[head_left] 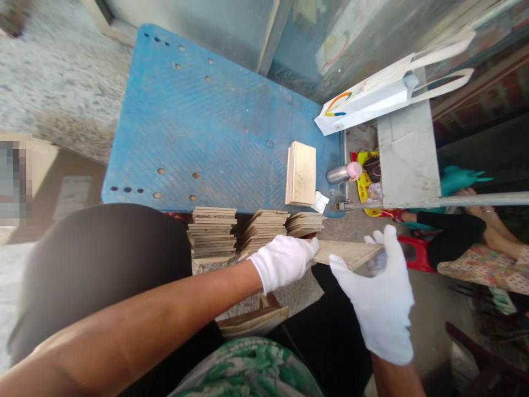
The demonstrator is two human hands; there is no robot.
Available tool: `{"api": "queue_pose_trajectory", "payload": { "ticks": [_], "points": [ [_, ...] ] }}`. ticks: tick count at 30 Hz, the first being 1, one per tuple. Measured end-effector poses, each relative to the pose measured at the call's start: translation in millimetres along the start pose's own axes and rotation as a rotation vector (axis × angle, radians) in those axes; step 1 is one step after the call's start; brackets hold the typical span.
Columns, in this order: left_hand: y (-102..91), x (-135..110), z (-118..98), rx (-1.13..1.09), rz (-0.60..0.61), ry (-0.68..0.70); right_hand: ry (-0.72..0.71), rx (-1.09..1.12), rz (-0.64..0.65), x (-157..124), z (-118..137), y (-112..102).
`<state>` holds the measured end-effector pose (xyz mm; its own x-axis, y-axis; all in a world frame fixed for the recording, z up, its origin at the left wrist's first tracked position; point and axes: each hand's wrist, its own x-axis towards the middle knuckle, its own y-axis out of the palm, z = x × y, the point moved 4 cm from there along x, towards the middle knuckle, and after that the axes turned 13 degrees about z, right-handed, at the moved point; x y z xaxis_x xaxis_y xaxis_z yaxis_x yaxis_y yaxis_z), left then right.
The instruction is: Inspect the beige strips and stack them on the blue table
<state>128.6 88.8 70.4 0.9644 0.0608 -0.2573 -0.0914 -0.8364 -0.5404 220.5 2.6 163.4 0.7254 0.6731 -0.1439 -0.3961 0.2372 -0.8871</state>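
Note:
A thin pale wooden board (345,252) is held level above my lap, between my two white-gloved hands. My left hand (285,262) is closed on its left end. Around the right end, my right hand (376,292) has its thumb at the near edge and its fingers at the far side. Just beyond my left hand stand three stacks of similar boards: a left stack (212,234), a middle stack (264,229) and a right stack (306,222), partly hidden behind that hand. On the blue plastic platform (215,121) lies a short pile of boards (303,173).
A white paper bag (367,105) and a steel bottle with a pink cap (341,174) are at the platform's right end. A crumpled white paper (320,202) lies by the pile. Beyond the metal frame (409,149), another person (487,242) sits at right.

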Motion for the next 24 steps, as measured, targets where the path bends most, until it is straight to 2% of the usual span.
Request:
{"api": "queue_pose_trajectory", "payload": {
  "ticks": [2,4,7,9,12,16,19,24],
  "points": [
    [-0.1,-1.8,7.0,-0.072,0.004,-0.073,-0.048,0.189,0.047,7.0,-6.1,9.6],
    [0.7,-3.2,15.8,-0.187,0.016,-0.149,-0.057,0.277,0.091,12.9,-19.2,24.4],
    [-1.4,-4.3,26.4,-0.4,0.007,-0.212,0.046,0.177,0.179,14.4,-45.6,54.9],
    [-5.5,-4.6,30.6,-0.511,-0.014,-0.247,0.138,0.052,0.284,9.7,-58.1,76.7],
    [-11.4,-3.9,32.9,-0.572,-0.021,-0.294,0.227,-0.092,0.425,1.3,-61.0,99.9],
    [-15.2,-1.0,33.6,-0.575,-0.045,-0.287,0.197,-0.132,0.479,4.2,-46.9,110.6],
    [-17.3,0.5,35.7,-0.613,-0.084,-0.267,0.138,-0.12,0.458,14.6,-36.2,111.7],
    [-28.8,1.9,36.6,-0.73,-0.179,-0.251,0.123,-0.075,0.413,38.6,-27.5,110.0]
  ]
}}
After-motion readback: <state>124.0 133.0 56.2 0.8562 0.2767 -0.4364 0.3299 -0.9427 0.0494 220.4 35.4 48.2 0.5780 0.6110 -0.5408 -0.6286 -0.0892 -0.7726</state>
